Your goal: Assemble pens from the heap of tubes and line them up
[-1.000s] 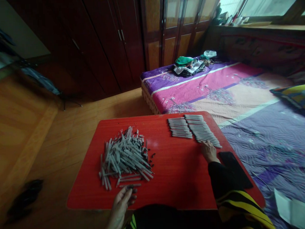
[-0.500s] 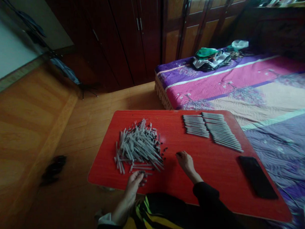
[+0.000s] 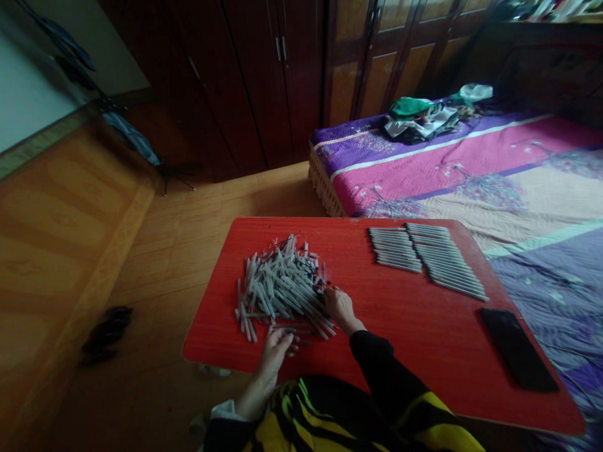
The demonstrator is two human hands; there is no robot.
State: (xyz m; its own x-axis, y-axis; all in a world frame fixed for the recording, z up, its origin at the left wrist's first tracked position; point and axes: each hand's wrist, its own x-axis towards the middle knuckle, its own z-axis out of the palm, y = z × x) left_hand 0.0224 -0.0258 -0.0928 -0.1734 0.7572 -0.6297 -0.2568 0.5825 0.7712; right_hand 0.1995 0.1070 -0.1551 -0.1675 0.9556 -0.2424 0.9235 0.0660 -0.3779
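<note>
A loose heap of translucent grey pen barrels (image 3: 278,286) lies on the left half of the red table (image 3: 385,342). At the heap's near edge, my left hand (image 3: 276,351) is closed in a pinch on a slim piece with a dark end, too small to name. My right hand (image 3: 340,306) reaches the heap's right edge, where small black bits were scattered. Its fingers are bent together, and their tips and anything in them are hidden. Two neat columns of grey pens lie farther right, a shorter column (image 3: 395,250) beside a longer column (image 3: 446,260).
A black phone-like slab (image 3: 518,350) rests near the table's right edge. Behind and to the right stands a bed (image 3: 418,176) with a pile of clothes (image 3: 421,119). Dark wardrobes (image 3: 257,76) line the back. Black footwear (image 3: 107,335) sits on the floor at left.
My right hand has moved left from the bare middle of the table to the heap's right edge. My left hand stays near the heap's front. The view has shifted slightly.
</note>
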